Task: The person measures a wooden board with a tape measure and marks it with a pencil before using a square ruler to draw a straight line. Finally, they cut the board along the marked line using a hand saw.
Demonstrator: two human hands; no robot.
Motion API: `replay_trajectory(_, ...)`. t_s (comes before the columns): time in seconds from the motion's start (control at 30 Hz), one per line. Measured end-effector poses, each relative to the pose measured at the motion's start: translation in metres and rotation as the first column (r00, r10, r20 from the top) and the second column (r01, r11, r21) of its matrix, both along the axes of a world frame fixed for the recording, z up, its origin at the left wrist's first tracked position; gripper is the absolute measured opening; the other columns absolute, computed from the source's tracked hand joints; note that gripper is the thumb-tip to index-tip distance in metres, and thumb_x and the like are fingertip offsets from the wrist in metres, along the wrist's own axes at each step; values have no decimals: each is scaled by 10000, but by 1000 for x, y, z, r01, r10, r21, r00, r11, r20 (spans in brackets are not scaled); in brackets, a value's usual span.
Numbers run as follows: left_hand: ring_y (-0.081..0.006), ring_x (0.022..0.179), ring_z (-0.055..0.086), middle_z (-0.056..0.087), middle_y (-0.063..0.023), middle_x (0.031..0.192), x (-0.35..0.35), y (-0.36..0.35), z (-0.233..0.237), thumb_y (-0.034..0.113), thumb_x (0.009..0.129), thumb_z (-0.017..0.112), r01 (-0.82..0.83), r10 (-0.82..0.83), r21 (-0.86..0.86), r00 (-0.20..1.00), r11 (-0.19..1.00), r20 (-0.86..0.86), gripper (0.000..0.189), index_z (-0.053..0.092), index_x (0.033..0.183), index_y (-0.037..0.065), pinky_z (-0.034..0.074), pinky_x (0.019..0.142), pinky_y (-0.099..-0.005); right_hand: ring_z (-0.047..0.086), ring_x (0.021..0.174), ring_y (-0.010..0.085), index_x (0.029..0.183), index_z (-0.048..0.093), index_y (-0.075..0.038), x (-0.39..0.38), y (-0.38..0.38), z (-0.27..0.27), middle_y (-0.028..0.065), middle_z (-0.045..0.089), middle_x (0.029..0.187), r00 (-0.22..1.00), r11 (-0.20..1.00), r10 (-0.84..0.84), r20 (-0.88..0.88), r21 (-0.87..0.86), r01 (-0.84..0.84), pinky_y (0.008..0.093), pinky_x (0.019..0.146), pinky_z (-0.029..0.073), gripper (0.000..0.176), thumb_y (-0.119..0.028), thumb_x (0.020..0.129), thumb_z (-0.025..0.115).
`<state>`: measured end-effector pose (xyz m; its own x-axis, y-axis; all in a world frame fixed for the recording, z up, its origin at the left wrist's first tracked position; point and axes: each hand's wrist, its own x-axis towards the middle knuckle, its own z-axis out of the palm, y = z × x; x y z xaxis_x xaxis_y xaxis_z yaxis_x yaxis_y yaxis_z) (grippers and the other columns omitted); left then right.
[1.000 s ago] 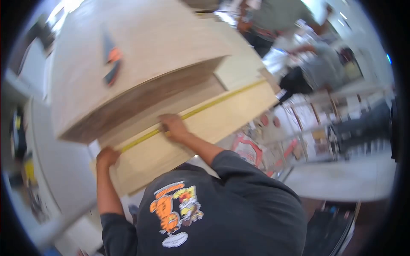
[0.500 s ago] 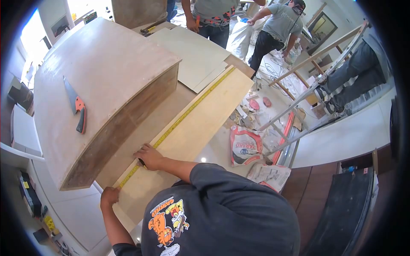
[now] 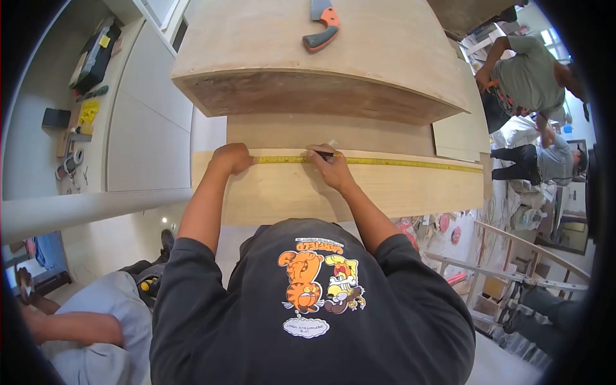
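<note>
A pale board [image 3: 398, 192] lies crosswise under both hands, on top of a browner sheet [image 3: 359, 133]. Just beyond the hands sits a big curved wooden box [image 3: 321, 90]. On its top, farther out, lies a saw [image 3: 323, 29] with an orange and grey handle. Well to the left of the left hand runs a white worktop [image 3: 135, 115] with small tools scattered at its far side. Off past the right hand, two people [image 3: 529, 74] bend over their own work. Nearer on that side, below the board's edge, stands a ladder [image 3: 513, 276] over a littered floor. Another person [image 3: 96, 333] crouches low to the left.

A yellow tape [image 3: 398, 162] is stretched along the board's far edge. It runs from the left hand out to the right, past the right hand.

The left hand [image 3: 232, 157] is curled shut at the tape's near end and pins it on the board, arm straight. The right hand [image 3: 328, 168] rests on the board against the tape, its fingers pinched on a thin dark pencil [image 3: 324, 154] whose tip touches the tape.
</note>
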<state>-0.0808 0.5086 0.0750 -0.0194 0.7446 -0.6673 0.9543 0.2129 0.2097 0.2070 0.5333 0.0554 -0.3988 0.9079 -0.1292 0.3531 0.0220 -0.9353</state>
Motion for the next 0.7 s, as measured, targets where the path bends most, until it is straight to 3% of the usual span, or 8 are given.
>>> replay_trajectory(0.13,-356,1003,662,695,-217,1041,1,-4,2,476,878,592,19,-17,37,999,999,-49,496,715,1009,14,512,878,-431,653,1006,244,1190,637,-41,-11,-4,1,152,684,1049,998,998,62,15,20,-62,336,884,497,283,-195,963,571)
replay_trajectory(0.2,-366,1055,644,673,-229,1118,-4,-3,-16,495,868,593,24,-21,51,998,998,-50,531,692,1088,22,509,903,-446,664,957,281,1190,637,-42,-8,-5,-17,155,683,1075,999,964,-42,17,265,36,350,859,513,287,-201,960,573)
replay_trajectory(0.27,-376,1061,641,663,-236,1143,-5,0,-24,506,875,572,-3,3,-1,999,1000,-40,566,689,1079,-9,506,912,-450,668,902,317,1188,619,-35,5,-5,-18,167,685,1032,992,973,-123,35,202,113,379,829,521,282,-190,957,573)
replay_trajectory(0.4,-372,798,681,689,-256,860,-27,-2,-39,423,901,583,140,-141,26,986,990,83,475,713,833,-29,511,723,-451,676,852,280,1205,591,-16,45,-13,2,170,686,936,929,915,-353,-107,165,367,351,797,525,281,-168,972,550)
replay_trajectory(0.43,-239,610,620,668,-153,676,-32,-6,-39,350,901,611,120,-128,44,938,992,324,403,687,745,-15,475,599,-394,681,838,237,1212,582,-8,63,-17,8,151,685,887,901,883,-419,-116,180,434,338,771,528,280,-162,982,540)
replay_trajectory(0.5,-128,561,517,582,-32,595,-18,-16,-16,294,899,624,55,-39,-19,883,998,468,348,650,684,21,426,537,-338,677,825,207,1214,580,-4,103,-26,12,140,682,876,805,770,-579,-128,237,592,321,757,531,280,-160,985,541)
replay_trajectory(0.6,-125,557,513,551,9,596,-9,-35,-27,270,901,626,79,-27,-71,835,994,549,307,657,702,39,412,527,-316,665,788,152,1213,581,3,185,-46,2,107,682,868,608,537,-785,-117,359,763,286,734,535,284,-165,986,549)
replay_trajectory(0.7,-125,565,517,559,4,612,33,-43,-8,258,903,619,-6,63,-109,845,994,531,295,658,720,29,415,537,-310,648,747,130,1203,594,-4,282,-57,-30,80,694,877,251,230,-900,-357,102,968,272,702,534,284,-177,981,559)
